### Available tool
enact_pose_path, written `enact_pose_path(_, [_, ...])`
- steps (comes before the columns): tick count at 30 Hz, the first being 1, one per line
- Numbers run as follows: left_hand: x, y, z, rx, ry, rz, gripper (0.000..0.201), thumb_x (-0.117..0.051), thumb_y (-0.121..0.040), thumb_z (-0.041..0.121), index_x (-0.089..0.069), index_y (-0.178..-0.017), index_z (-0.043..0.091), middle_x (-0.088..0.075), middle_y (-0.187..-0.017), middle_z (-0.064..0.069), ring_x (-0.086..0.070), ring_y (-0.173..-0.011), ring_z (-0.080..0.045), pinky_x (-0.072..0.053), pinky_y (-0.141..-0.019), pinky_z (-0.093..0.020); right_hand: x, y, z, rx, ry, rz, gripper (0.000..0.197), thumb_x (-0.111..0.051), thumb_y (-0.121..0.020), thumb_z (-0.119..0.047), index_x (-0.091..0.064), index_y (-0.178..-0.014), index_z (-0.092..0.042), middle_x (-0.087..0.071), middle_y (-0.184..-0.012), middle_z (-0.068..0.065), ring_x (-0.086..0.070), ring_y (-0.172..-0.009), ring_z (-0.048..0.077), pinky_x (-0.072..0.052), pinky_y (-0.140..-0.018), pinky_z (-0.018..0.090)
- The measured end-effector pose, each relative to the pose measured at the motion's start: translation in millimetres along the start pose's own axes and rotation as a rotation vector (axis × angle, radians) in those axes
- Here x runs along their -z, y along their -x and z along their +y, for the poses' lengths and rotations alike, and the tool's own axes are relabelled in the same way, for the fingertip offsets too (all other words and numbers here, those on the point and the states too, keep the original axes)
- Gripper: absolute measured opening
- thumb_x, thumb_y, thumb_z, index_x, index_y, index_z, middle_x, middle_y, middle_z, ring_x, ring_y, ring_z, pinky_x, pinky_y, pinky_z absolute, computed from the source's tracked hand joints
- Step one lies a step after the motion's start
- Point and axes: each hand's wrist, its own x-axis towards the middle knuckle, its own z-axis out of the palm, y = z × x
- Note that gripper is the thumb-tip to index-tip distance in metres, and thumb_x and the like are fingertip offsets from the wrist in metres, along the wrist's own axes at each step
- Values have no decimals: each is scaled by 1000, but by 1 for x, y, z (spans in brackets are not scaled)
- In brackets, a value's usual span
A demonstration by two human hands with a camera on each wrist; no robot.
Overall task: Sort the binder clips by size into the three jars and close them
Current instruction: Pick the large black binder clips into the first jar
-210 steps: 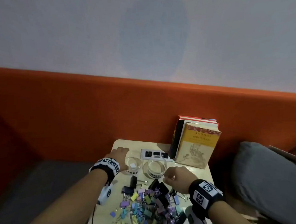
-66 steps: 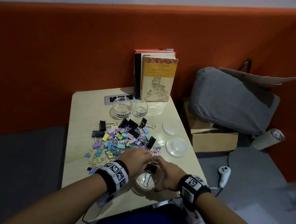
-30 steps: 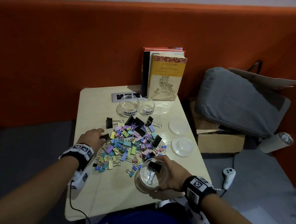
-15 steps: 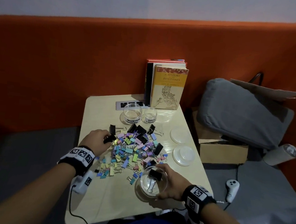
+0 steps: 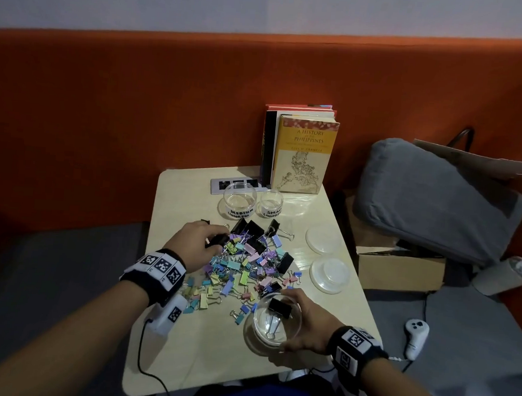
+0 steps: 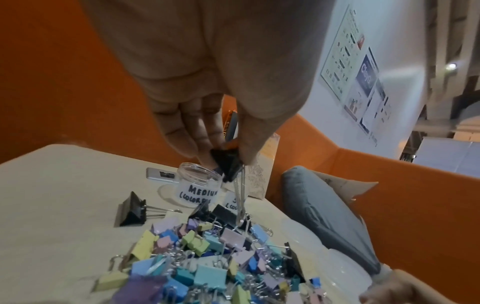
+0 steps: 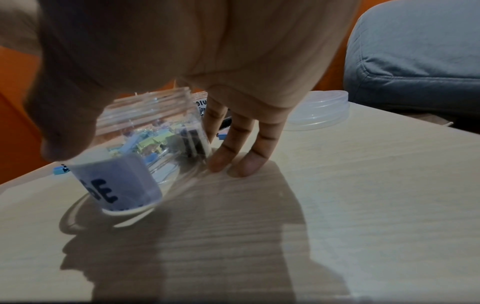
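While the right hand (image 5: pixel 308 323) wraps around the tilted large jar (image 5: pixel 275 325), apparently to steady it with 1 black clip (image 5: pixel 280 307) inside, the left hand (image 6: pixel 215 115) pinches another black clip (image 6: pixel 228 164) above the pile (image 5: pixel 242 267), likely jar-bound.

book (image 5: pixel 302 157) "A HISTORY OF THE PHILIPPINES"; jar (image 5: pixel 239 200) "MEDIUM"

Upright books (image 5: pixel 301 151) stand beside a grey cushion (image 5: pixel 438 201).

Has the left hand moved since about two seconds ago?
Yes. The left hand left the big jar and now pinches a black clip at the pile's far side.
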Motion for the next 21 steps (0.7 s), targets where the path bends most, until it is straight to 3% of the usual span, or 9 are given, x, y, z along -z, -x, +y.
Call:
enact_pose_path(4, [-3,6,16,-4,169,-121,34,-78,-84,33,-68,-116,35,-68,-99,4,-62,-79,-5,-49,-79,-26,0,0,2,-5,-1,1,100,-90,-56,-44,-27,-133,-45,-50,-131,-18,-51,-119,0,-40,-99,16])
enact_pose_path(7, [-15,12,32,-26,205,-245,31,-81,-79,39,-69,-107,36,-66,-90,8,-64,-81,-8,-53,-79,-29,0,0,2,-12,8,-1,99,-90,-57,-42,-25,-131,-47,-48,-130,-18,-51,-117,1,-40,-99,17])
enact_pose_path(10, [-36,16,42,-50,199,-340,31,-81,-77,43,-69,-104,34,-66,-86,10,-65,-79,-8,-53,-76,-29,-1,-3,1,-15,19,4,101,-89,-55,-46,-26,-133,-45,-49,-132,-17,-52,-118,4,-43,-102,24])
enact_pose_path(12, [-50,19,48,-83,156,-370,33,-80,-77,45,-68,-104,29,-67,-91,12,-64,-84,-7,-52,-79,-28,-2,-4,1,-13,28,12,102,-89,-54,-49,-27,-136,-42,-49,-132,-16,-52,-118,4,-44,-101,27])
enact_pose_path(16, [-70,22,58,-136,80,-402,23,-76,-83,38,-64,-100,29,-64,-102,13,-59,-91,-8,-49,-81,-28,-5,-8,0,-14,15,28,102,-90,-56,-42,-29,-138,-35,-48,-130,-15,-51,-116,5,-42,-98,21])
enact_pose_path(19, [-79,24,67,-190,-23,-417,27,-72,-85,38,-63,-110,31,-58,-111,7,-53,-104,-13,-46,-89,-33,-6,-10,0,-7,16,23,101,-90,-57,-39,-30,-138,-33,-49,-130,-14,-52,-117,7,-43,-98,23])
enact_pose_path(21, [-85,26,74,-212,-86,-447,34,-70,-87,38,-62,-119,30,-55,-118,2,-51,-110,-17,-45,-93,-34,-6,-12,0,-6,11,18,102,-90,-58,-38,-29,-139,-32,-49,-130,-13,-52,-116,6,-42,-95,17])
